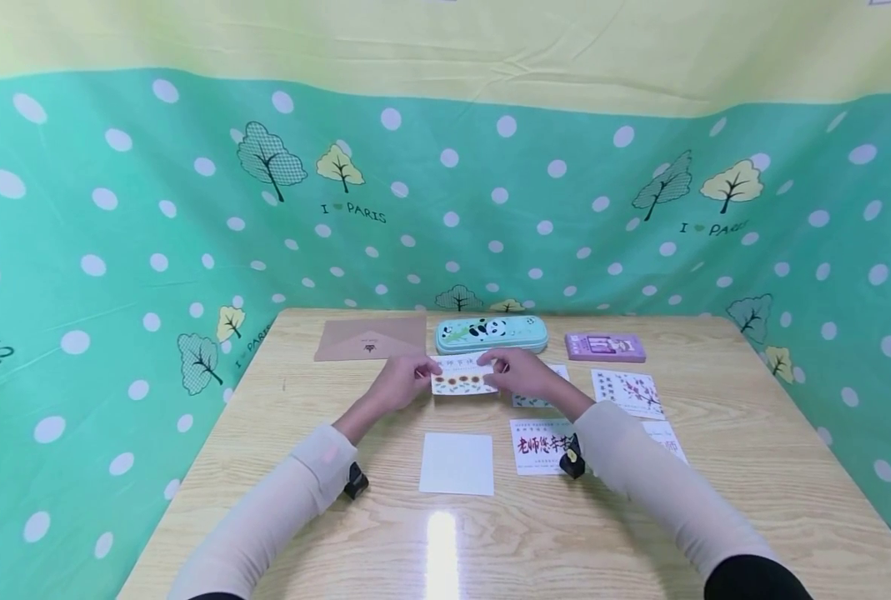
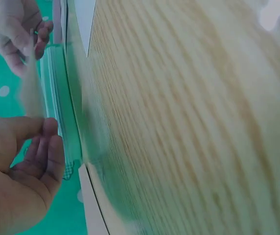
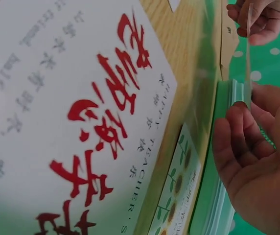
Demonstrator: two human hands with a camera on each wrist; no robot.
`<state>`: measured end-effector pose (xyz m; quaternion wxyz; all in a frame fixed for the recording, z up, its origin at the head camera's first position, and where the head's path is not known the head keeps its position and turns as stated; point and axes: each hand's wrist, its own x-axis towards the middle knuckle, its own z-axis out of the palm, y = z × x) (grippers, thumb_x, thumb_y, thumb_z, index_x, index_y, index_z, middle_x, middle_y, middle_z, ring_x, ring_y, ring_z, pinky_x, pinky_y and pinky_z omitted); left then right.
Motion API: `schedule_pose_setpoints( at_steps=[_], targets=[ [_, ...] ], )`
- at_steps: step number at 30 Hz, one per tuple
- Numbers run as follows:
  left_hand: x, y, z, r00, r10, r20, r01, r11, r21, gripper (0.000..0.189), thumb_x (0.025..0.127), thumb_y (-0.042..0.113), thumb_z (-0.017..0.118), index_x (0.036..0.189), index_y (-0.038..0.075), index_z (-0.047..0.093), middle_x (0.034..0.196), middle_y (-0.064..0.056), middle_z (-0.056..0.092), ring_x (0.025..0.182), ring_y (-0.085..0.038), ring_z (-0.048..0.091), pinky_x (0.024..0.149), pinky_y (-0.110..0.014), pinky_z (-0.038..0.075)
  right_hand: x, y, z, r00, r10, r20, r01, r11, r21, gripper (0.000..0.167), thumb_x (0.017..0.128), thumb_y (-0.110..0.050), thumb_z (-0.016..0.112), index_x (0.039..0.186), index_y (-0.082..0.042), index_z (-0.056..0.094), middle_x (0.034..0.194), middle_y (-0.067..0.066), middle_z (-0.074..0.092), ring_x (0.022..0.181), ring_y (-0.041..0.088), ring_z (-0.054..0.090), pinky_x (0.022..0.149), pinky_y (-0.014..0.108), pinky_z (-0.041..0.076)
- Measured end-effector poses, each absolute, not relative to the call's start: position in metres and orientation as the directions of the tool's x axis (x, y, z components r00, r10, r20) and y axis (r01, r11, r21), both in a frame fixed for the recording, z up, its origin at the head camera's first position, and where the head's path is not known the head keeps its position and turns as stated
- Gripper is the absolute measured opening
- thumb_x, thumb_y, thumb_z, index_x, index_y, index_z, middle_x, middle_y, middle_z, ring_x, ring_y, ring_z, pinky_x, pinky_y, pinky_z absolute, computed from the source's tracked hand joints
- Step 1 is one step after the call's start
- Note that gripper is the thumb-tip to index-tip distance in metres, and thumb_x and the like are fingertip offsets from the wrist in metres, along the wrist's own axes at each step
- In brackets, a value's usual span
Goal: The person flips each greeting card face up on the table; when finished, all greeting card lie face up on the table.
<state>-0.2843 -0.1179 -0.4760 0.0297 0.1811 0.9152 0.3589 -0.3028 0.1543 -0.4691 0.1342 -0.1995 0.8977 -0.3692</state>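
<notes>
A white greeting card (image 1: 463,377) printed with a row of sunflowers is held up off the table between both hands. My left hand (image 1: 402,382) pinches its left edge between thumb and fingers. At the opposite edge, my right hand (image 1: 523,374) pinches it the same way. Seen edge-on in the right wrist view, the card (image 3: 248,54) looks thin and upright. Below the hands lies a blank white card (image 1: 457,464). Under the right forearm is a card with red lettering (image 1: 538,446), and behind it another sunflower card (image 1: 533,400), partly hidden by the right hand.
Along the table's back lie a brown envelope (image 1: 370,339), a teal panda pencil case (image 1: 492,332) and a purple box (image 1: 605,347). To the right are a blossom card (image 1: 628,392) and a card partly covered by the sleeve (image 1: 666,439). A patterned curtain (image 1: 490,208) hangs behind.
</notes>
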Motion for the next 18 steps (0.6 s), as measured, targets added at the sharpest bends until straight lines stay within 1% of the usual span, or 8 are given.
schedule_pose_setpoints(
  at_steps=[3, 5, 8, 10, 14, 18],
  targets=[
    [-0.284, -0.118, -0.478, -0.929, 0.368, 0.025, 0.291, 0.691, 0.662, 0.023, 0.098, 0.009, 0.063, 0.116, 0.015, 0.075, 0.120, -0.007, 0.073, 0.094, -0.014, 0.065, 0.082, -0.030, 0.056, -0.303, 0.155, -0.473, -0.873, -0.481, -0.078, -0.309, 0.670, -0.675, 0.044, 0.094, -0.022, 0.073, 0.135, -0.013, 0.064, 0.088, 0.000, 0.065, 0.074, 0.013, 0.057, 0.069, 0.028, 0.052],
    [-0.285, -0.117, -0.480, -0.922, 0.387, -0.006, 0.288, 0.697, 0.657, 0.026, 0.099, 0.013, 0.063, 0.123, 0.015, 0.073, 0.120, -0.007, 0.073, 0.092, -0.013, 0.064, 0.080, -0.029, 0.055, -0.304, 0.155, -0.475, -0.865, -0.495, -0.077, -0.329, 0.677, -0.659, 0.046, 0.094, -0.020, 0.073, 0.137, -0.011, 0.062, 0.085, 0.000, 0.064, 0.069, 0.012, 0.056, 0.066, 0.028, 0.050],
    [-0.287, -0.116, -0.483, -0.905, 0.423, -0.053, 0.293, 0.707, 0.643, 0.037, 0.096, 0.018, 0.069, 0.133, 0.012, 0.067, 0.107, -0.005, 0.073, 0.086, -0.011, 0.063, 0.076, -0.027, 0.054, -0.305, 0.157, -0.481, -0.862, -0.497, -0.100, -0.328, 0.696, -0.639, 0.045, 0.095, -0.020, 0.072, 0.138, -0.011, 0.062, 0.081, -0.002, 0.063, 0.064, 0.011, 0.054, 0.062, 0.026, 0.048],
    [-0.288, -0.114, -0.485, -0.895, 0.439, -0.077, 0.299, 0.720, 0.627, 0.044, 0.094, 0.019, 0.072, 0.136, 0.010, 0.064, 0.098, -0.002, 0.069, 0.082, -0.012, 0.061, 0.072, -0.027, 0.053, -0.305, 0.157, -0.484, -0.863, -0.491, -0.123, -0.307, 0.701, -0.644, 0.043, 0.096, -0.019, 0.071, 0.137, -0.012, 0.062, 0.080, -0.002, 0.063, 0.062, 0.010, 0.053, 0.059, 0.025, 0.046],
    [-0.288, -0.110, -0.488, -0.885, 0.455, -0.097, 0.328, 0.758, 0.563, 0.049, 0.092, 0.020, 0.075, 0.138, 0.009, 0.063, 0.090, 0.000, 0.065, 0.076, -0.012, 0.055, 0.067, -0.025, 0.048, -0.305, 0.158, -0.489, -0.870, -0.466, -0.162, -0.259, 0.711, -0.654, 0.042, 0.096, -0.019, 0.072, 0.137, -0.015, 0.063, 0.079, -0.001, 0.063, 0.059, 0.011, 0.052, 0.056, 0.025, 0.044],
    [-0.287, -0.106, -0.488, -0.887, 0.452, -0.090, 0.345, 0.781, 0.521, 0.049, 0.091, 0.019, 0.077, 0.137, 0.009, 0.064, 0.086, -0.001, 0.063, 0.076, -0.013, 0.053, 0.067, -0.025, 0.045, -0.305, 0.157, -0.490, -0.876, -0.451, -0.173, -0.239, 0.716, -0.656, 0.044, 0.095, -0.019, 0.072, 0.137, -0.016, 0.062, 0.079, 0.000, 0.063, 0.059, 0.011, 0.052, 0.055, 0.025, 0.044]
  ],
)
